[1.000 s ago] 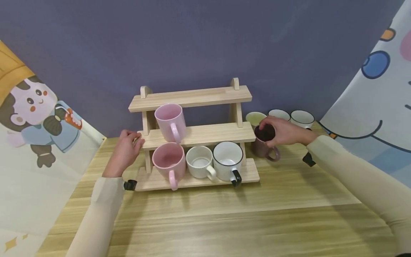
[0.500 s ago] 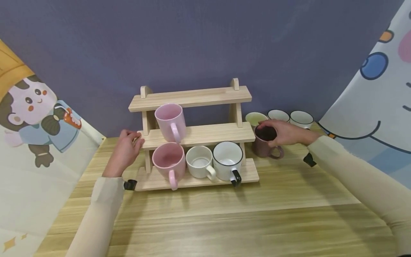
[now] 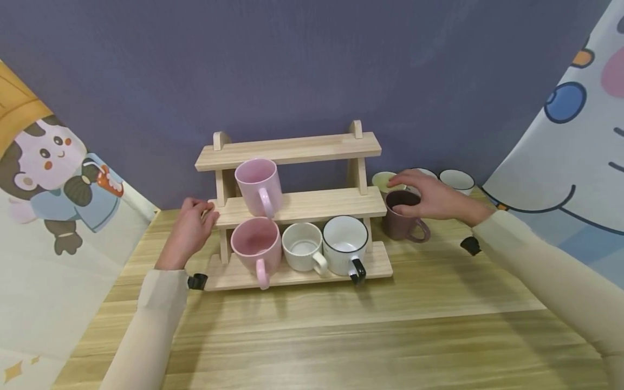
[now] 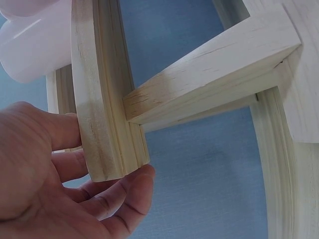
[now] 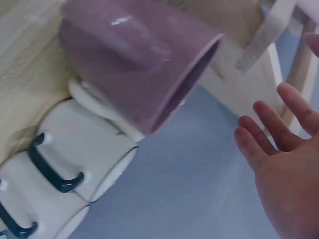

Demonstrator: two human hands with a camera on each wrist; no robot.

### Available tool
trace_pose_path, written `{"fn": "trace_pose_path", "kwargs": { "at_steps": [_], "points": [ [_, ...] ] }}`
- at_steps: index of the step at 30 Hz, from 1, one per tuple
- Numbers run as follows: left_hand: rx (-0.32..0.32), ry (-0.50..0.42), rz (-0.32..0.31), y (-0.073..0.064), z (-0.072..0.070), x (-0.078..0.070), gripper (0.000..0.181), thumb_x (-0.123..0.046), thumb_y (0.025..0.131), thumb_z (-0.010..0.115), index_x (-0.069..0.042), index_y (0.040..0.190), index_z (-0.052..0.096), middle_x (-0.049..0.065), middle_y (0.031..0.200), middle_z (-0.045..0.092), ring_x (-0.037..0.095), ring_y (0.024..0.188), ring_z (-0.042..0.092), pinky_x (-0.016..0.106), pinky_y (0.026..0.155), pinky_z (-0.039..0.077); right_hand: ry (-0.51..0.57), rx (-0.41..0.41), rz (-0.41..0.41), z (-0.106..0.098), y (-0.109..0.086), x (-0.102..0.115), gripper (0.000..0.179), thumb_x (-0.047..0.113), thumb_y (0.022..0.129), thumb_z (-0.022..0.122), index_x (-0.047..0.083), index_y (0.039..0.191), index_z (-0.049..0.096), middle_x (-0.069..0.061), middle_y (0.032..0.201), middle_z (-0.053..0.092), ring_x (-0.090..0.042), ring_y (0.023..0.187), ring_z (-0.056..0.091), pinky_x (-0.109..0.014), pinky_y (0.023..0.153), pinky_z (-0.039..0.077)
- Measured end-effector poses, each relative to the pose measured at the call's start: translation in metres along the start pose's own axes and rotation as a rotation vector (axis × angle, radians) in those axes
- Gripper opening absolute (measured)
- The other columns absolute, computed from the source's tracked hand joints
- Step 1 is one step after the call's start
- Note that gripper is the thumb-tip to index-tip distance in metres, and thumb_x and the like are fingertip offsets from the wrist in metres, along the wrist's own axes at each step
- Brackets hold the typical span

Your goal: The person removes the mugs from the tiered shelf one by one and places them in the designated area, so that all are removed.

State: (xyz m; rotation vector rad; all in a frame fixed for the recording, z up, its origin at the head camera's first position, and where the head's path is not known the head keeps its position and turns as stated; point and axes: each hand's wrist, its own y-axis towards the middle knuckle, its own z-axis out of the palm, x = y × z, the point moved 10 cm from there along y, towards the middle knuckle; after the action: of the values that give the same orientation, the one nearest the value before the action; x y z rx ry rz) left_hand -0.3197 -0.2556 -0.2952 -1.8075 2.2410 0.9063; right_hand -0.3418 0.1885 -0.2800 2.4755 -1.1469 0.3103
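My left hand [image 3: 191, 230] holds the left end of the middle board of a three-tier wooden shelf [image 3: 317, 205]; in the left wrist view, thumb and fingers lie on either side of the board end [image 4: 107, 124]. Over the dark purple mug [image 3: 401, 223], right of the shelf, my right hand [image 3: 429, 197] hovers with fingers spread. The right wrist view shows those fingers [image 5: 284, 129] extended and apart from the purple mug [image 5: 134, 55]. A light pink mug [image 3: 258, 187] stands on the middle tier.
On the bottom tier stand a pink mug [image 3: 257, 246], a small cream mug [image 3: 299, 252] and a white black-rimmed mug [image 3: 343, 249]. Behind the purple mug are a yellow-green cup [image 3: 382, 180] and white black-rimmed mugs [image 3: 457, 180]. A grey-blue backdrop [image 3: 302, 70] rises behind.
The purple mug has turned slightly, its handle swinging right. My right hand has let go of its rim and lifted, with fingers spreading. My left hand has stayed in place.
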Motion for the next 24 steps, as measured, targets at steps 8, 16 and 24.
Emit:
{"fn": "trace_pose_path", "kwargs": {
  "at_steps": [8, 16, 24],
  "points": [
    [-0.005, 0.002, 0.005, -0.001, -0.002, 0.000, 0.034, -0.012, 0.097, 0.054, 0.016, 0.115, 0.056, 0.028, 0.112, 0.042, 0.043, 0.103, 0.048, 0.054, 0.092, 0.039, -0.002, -0.057, -0.096, -0.011, 0.012, 0.048, 0.044, 0.030, 0.086, 0.070, 0.011, 0.123, 0.059, -0.002, 0.124, 0.054, -0.022, 0.117, 0.045, -0.047, 0.096, 0.038],
    [-0.001, 0.008, 0.000, -0.001, -0.002, 0.002, 0.034, -0.012, 0.097, 0.054, 0.016, 0.116, 0.056, 0.029, 0.112, 0.043, 0.044, 0.102, 0.049, 0.054, 0.091, 0.040, 0.012, -0.044, -0.242, -0.007, 0.041, 0.102, 0.043, 0.031, 0.089, 0.066, 0.009, 0.125, 0.056, -0.004, 0.124, 0.053, -0.021, 0.116, 0.047, -0.042, 0.095, 0.040],
    [-0.013, 0.009, 0.014, 0.000, -0.001, 0.000, 0.034, -0.012, 0.097, 0.054, 0.016, 0.115, 0.056, 0.028, 0.111, 0.043, 0.043, 0.101, 0.049, 0.053, 0.091, 0.040, -0.016, -0.001, -0.255, 0.003, 0.065, 0.131, 0.047, 0.035, 0.090, 0.064, 0.009, 0.128, 0.054, -0.004, 0.127, 0.051, -0.020, 0.119, 0.045, -0.041, 0.098, 0.038]
  ]
}}
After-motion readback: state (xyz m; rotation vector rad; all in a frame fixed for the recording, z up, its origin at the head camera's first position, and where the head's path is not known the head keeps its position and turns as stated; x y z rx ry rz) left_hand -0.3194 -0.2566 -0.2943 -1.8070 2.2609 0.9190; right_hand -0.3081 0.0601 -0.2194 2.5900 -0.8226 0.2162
